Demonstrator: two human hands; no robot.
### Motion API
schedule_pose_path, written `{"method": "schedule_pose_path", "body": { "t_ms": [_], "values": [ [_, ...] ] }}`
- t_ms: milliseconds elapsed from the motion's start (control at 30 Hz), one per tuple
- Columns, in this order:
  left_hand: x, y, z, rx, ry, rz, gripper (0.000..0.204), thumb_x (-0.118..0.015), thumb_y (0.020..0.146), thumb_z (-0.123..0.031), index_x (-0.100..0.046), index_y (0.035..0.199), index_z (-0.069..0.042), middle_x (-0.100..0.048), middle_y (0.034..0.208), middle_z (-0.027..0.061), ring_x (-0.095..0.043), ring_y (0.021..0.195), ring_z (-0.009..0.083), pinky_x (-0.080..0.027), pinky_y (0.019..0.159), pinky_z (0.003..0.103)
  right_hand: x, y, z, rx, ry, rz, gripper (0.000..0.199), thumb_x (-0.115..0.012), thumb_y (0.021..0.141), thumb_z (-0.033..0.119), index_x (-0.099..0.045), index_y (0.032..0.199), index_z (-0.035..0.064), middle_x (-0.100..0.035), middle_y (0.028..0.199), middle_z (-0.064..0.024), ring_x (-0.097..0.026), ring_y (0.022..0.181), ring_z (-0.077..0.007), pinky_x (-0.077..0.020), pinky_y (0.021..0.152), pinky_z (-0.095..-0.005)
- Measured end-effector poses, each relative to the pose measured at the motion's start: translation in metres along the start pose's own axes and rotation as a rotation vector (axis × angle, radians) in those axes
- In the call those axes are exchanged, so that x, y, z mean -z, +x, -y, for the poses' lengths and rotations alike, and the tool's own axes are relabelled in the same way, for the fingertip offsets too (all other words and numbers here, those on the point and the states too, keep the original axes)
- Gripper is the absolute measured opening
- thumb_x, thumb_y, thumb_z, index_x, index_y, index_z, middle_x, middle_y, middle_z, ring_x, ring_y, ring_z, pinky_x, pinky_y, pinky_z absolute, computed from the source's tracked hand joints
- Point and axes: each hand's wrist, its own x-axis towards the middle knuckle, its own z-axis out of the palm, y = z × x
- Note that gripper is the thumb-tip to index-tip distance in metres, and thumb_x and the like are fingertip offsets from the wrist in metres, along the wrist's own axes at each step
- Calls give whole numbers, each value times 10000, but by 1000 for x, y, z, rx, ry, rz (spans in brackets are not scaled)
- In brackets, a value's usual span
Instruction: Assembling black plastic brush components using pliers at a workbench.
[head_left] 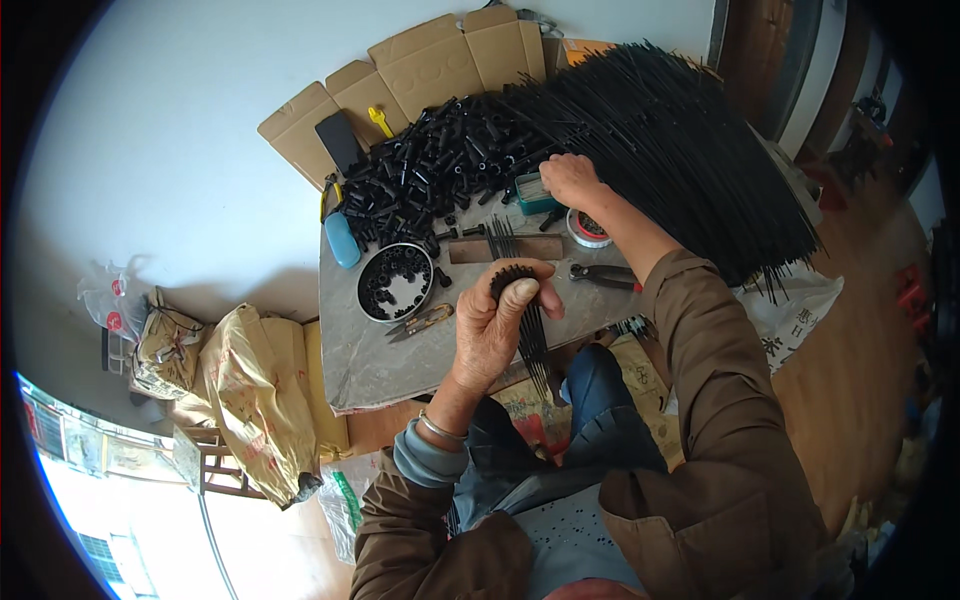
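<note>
Over the near part of the counter (pixel 362 358), the left hand (pixel 484 325) has a dark ribbed piece (pixel 512 274) pinched in its grip, thin black rods (pixel 534 352) running behind it. The right hand (pixel 572 181) curls beside a green box (pixel 537 206); I can't tell whether its grip holds anything.

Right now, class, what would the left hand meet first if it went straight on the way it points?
Likely the brown rectangular bar on the grey tabletop beyond the left hand; depth is unclear, so the hand might pass over it.
</note>
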Motion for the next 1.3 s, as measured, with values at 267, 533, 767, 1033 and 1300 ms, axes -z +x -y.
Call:
{"method": "schedule_pose_path", "body": {
  "t_ms": [267, 533, 767, 1033, 1300],
  "values": [
    [-1, 3, -4, -14, 89, 26, 219, -536, 959, -137, -576, 1091, 34, -661, 850, 98, -645, 772, 157, -523, 751, 278, 7, -3, 1, 27, -3, -13, 110, -576, 827, 128, -665, 854, 70, -628, 993, -127, -618, 953, -308, -497, 803, -427],
    [0, 0, -7, 17, 80, 30, 227, -520, 964, -123, -559, 1124, 33, -678, 942, 129, -672, 849, 192, -524, 794, 294, 12, -11, 4, 106, 19, -196, 115, -562, 814, 41, -629, 905, 61, -620, 942, -111, -598, 963, -300, -468, 807, -432],
    [0, -1, -5, 7, 47, 21, 225, -497, 975, -124, -551, 1134, 25, -674, 966, 134, -670, 847, 195, -519, 811, 305, 55, -40, 2, 223, 524, -550, 38, -589, 845, 67, -610, 859, 38, -617, 862, -86, -609, 839, -252, -484, 751, -369],
    [2, 1, -5, -5, 28, 5, 226, -490, 972, -136, -561, 1113, 27, -674, 957, 148, -670, 838, 228, -522, 822, 341, 162, -172, 59, 615, 667, -463, 129, -702, 730, 8, -670, 827, 87, -594, 736, -17, -564, 666, -179, -436, 621, -303],
    [7, 0, -2, -46, 18, 31, 216, -471, 986, -125, -554, 1130, 13, -669, 982, 128, -664, 862, 194, -532, 807, 312, 163, -188, 69, 586, 588, -569, 228, -750, 665, 4, -704, 869, 96, -575, 711, -16, -535, 619, -169, -425, 583, -304]
  ]
}}
